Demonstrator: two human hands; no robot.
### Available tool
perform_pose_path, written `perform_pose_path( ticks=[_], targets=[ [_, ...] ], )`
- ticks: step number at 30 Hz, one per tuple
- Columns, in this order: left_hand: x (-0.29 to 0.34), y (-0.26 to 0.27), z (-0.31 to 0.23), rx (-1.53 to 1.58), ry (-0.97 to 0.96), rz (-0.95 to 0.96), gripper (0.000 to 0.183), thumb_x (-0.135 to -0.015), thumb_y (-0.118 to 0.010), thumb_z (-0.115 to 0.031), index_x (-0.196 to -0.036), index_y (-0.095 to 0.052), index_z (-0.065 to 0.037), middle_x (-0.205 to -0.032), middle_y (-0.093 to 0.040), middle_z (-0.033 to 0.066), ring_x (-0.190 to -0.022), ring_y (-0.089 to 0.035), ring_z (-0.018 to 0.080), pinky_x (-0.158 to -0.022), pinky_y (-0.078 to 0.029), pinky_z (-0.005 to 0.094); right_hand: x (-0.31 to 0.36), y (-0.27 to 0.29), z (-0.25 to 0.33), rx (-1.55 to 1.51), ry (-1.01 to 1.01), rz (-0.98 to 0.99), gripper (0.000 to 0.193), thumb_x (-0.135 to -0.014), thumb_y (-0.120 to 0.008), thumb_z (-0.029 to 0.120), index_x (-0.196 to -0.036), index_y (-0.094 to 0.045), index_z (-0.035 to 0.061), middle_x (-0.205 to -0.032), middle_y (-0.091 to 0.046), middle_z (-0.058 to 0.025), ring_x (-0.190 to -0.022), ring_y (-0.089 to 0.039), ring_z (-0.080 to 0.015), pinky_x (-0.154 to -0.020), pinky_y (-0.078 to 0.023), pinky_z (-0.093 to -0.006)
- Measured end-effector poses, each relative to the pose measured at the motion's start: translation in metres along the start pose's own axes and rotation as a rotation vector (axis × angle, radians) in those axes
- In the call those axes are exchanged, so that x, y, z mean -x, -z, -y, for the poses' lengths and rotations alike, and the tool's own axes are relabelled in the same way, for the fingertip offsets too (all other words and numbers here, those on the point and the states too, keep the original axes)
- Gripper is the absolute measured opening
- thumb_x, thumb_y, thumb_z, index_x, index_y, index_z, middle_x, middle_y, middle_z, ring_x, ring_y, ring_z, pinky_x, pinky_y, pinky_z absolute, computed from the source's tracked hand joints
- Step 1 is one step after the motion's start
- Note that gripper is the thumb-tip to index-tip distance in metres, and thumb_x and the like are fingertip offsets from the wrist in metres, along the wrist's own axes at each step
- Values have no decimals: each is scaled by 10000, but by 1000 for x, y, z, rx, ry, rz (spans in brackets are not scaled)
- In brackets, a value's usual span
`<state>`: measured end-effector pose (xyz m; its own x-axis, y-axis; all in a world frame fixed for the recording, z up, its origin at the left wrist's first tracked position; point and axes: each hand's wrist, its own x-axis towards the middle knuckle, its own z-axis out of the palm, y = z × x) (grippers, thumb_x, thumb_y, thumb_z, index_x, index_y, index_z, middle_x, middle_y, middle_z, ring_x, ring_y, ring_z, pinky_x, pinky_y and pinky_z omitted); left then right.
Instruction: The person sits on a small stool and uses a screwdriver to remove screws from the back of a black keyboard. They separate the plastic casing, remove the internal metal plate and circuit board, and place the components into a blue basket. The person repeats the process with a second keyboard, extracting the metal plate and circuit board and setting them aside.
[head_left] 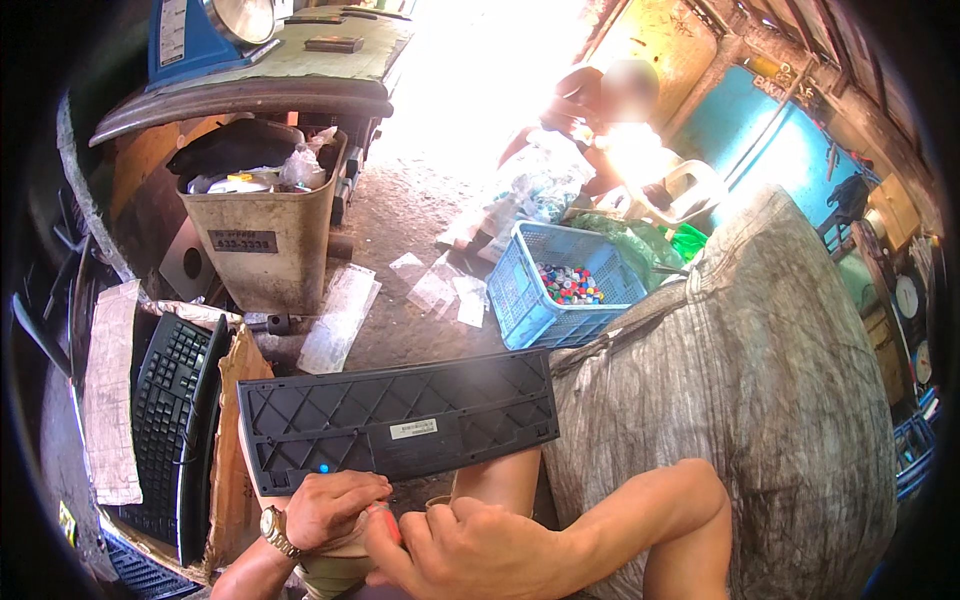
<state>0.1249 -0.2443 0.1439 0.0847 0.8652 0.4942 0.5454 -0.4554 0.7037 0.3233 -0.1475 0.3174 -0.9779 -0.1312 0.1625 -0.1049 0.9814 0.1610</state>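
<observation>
A black computer keyboard [400,415] rests across my lap with its ribbed underside facing up. It carries a small white label and a blue dot near its lower left edge. My left hand [335,510], with a metal watch at the wrist, is at that near edge, its fingers closed; whatever they pinch is hidden. My right hand [465,550] is wrapped round a red-handled tool [383,522]. The tool's front end meets the left fingertips, and its tip cannot be made out.
At left, a cardboard box [228,420] holds another keyboard [170,410]. Behind it stands a full beige bin [265,250] under a table [345,50] bearing a blue scale [180,50]. A blue crate [520,290] contains bottle caps. A large sack [740,400] bulges at right; another person [570,110] sits beyond.
</observation>
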Motion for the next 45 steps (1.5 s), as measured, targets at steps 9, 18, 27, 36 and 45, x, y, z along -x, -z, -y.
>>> perform_pose_path(
  ticks=[9,18,27,36,45],
  targets=[
    [0,-10,9,-81,-152,-158,347,-744,-858,-96,-1043,-684,-69,-967,-752,112,-793,-751,291,-593,-585,341,-8,17,-5,-107,89,58,191,-907,-566,213,-1007,-643,70,-862,-644,-76,-765,-647,-195,-520,-463,-309],
    [-2,-9,10,-1,-106,23,408,-795,-796,-134,-1177,-691,-35,-1155,-750,153,-1035,-745,330,-932,-612,468,-12,34,-6,48,123,25,270,-931,-551,185,-1069,-637,-30,-930,-668,-134,-868,-677,-204,-574,-511,-309],
    [-11,-4,-7,19,8,-95,439,-745,-796,-223,-1129,-690,-41,-1128,-747,163,-1027,-726,361,-960,-588,457,-26,29,-33,41,185,-277,344,-937,-583,288,-1056,-623,-32,-773,-619,-50,-605,-600,-127,-498,-455,-257],
    [-18,14,-11,158,180,-108,327,-752,-805,-128,-1064,-734,-60,-948,-728,130,-841,-734,307,-734,-570,386,-27,19,-48,-322,-76,21,299,-866,-730,223,-1131,-641,115,-741,-561,-43,-644,-678,-224,-553,-568,-355],
    [-111,28,-45,138,-5,92,167,-858,-773,-112,-1017,-730,-81,-838,-695,129,-745,-674,379,-652,-525,413,8,33,-67,-408,-355,-292,437,-804,-876,188,-1164,-674,42,-953,-744,-100,-780,-757,-210,-647,-578,-281]
  ],
)
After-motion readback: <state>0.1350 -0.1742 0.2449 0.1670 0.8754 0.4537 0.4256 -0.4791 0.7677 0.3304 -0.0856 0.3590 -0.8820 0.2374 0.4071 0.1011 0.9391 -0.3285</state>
